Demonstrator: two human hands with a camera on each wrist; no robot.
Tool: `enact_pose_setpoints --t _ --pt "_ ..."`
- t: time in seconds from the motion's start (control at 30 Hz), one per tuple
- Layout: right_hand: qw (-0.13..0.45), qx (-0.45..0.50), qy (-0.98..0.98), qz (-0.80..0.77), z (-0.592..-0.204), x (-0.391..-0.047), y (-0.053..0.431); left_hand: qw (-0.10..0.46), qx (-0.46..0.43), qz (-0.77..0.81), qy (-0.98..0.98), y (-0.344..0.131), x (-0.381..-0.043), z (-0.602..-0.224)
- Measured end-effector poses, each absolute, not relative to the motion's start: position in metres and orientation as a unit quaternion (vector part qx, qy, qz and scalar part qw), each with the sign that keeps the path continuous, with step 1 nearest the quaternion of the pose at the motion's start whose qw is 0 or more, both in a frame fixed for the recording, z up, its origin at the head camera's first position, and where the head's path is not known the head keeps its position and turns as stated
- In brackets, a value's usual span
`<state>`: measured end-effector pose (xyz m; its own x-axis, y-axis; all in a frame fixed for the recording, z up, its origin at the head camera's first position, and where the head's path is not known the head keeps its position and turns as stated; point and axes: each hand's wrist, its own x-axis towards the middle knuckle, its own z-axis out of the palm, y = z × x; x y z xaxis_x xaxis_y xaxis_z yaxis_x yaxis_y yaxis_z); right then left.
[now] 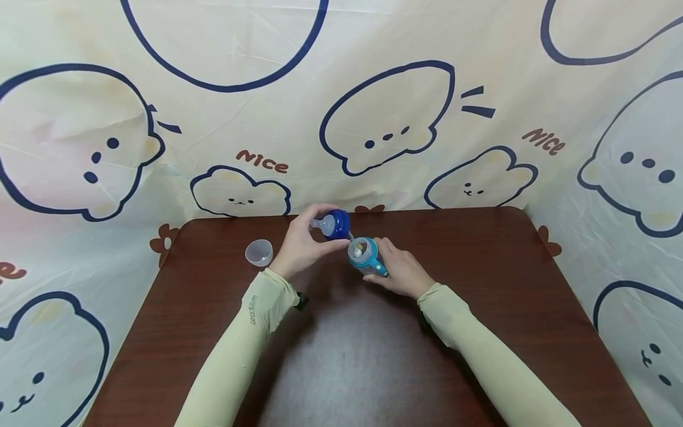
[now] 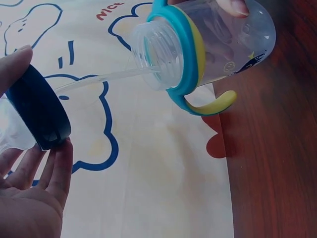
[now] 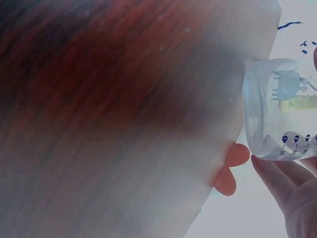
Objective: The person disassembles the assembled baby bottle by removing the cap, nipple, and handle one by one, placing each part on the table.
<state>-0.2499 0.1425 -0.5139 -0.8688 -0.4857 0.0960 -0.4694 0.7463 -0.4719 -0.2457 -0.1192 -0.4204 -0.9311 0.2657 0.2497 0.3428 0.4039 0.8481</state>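
My left hand pinches the dark blue collar of a baby bottle top between thumb and fingers. A clear nipple points left from that collar. From its other side a thin clear straw runs into the open neck of the bottle. The clear baby bottle has a teal ring with teal-and-yellow handles. It is tilted, its mouth toward the collar, and my right hand grips its body. Printed marks show on the bottle's side in the right wrist view.
A small translucent cup-shaped cap sits on the brown wooden table, left of my left hand. Behind the table hangs a cream cloth printed with cartoon outlines, which also covers both sides.
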Motion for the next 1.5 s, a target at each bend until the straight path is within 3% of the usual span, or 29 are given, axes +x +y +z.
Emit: enact_pose_setpoints --t 0.97,1.5 --pt "0.006 -0.259 0.936 -0.24 -0.513 -0.249 0.142 0.081 -0.162 -0.529 -0.829 -0.137 -0.246 -0.411" --pt "-0.012 -0.267 0.933 -0.241 -0.514 -0.248 0.142 0.075 -0.129 -0.544 -0.825 -0.15 -0.243 -0.412"
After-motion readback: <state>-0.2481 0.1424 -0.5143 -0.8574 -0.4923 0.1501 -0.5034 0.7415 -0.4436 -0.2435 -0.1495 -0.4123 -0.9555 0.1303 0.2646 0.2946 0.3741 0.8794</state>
